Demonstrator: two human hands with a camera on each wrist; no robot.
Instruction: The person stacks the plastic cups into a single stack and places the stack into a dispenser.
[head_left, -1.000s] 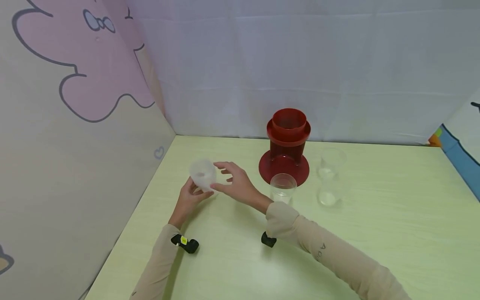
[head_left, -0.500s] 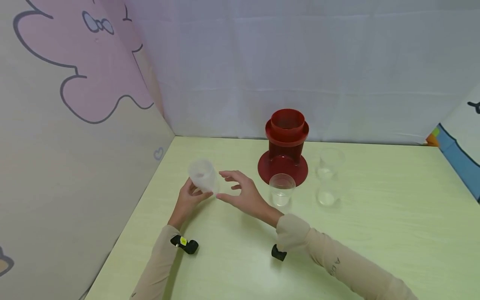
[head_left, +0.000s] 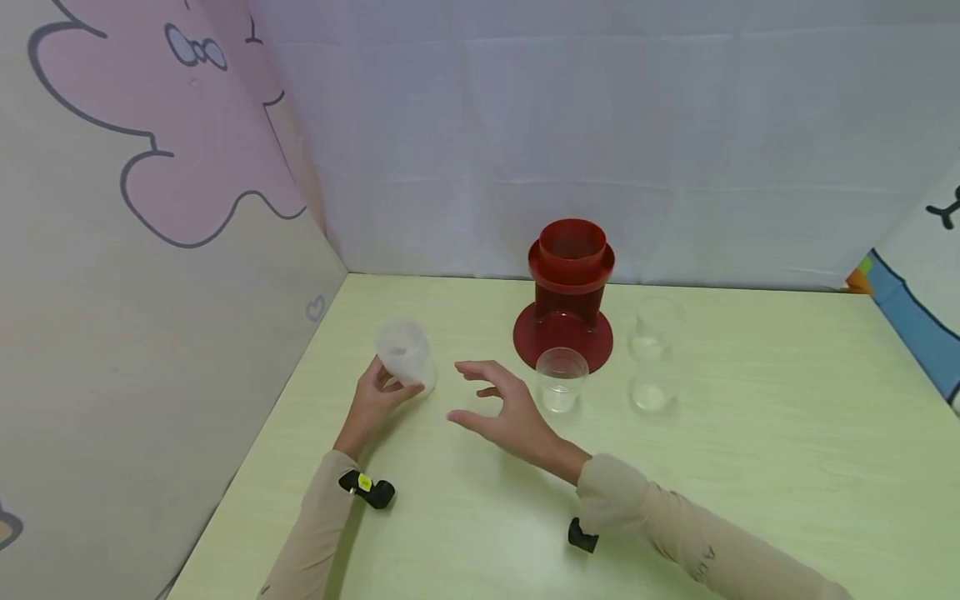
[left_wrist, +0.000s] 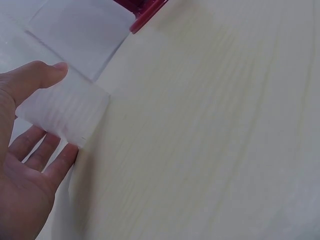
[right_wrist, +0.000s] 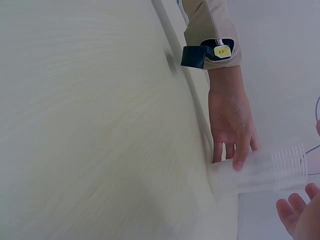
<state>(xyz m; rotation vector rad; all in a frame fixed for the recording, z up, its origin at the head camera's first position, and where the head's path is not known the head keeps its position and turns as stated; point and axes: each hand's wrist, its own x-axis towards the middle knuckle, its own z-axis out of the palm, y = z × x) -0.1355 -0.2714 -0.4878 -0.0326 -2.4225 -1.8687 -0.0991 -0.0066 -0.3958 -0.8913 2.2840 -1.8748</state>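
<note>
My left hand (head_left: 375,404) grips the lower part of a stack of translucent plastic cups (head_left: 407,354), at the left of the table. In the right wrist view several rims show at the stack's open end (right_wrist: 290,162), and the left thumb lies along its side near the base. The left wrist view has the thumb and fingers on either side of the stack (left_wrist: 65,107). To the right of the stack, my right hand (head_left: 513,412) hovers with its fingers and thumb spread in a loose curve, holding nothing.
A red cup-shaped piece with a wide collar (head_left: 572,275) rises from a round red base (head_left: 528,333) at the back middle. One clear cup (head_left: 561,383) stands before it. More clear cups (head_left: 652,392) stand to its right. White cloth (head_left: 600,125) hangs behind.
My right hand has drawn away from the cup stack, toward the right and nearer to me. My left hand keeps its grip in nearly the same place.
</note>
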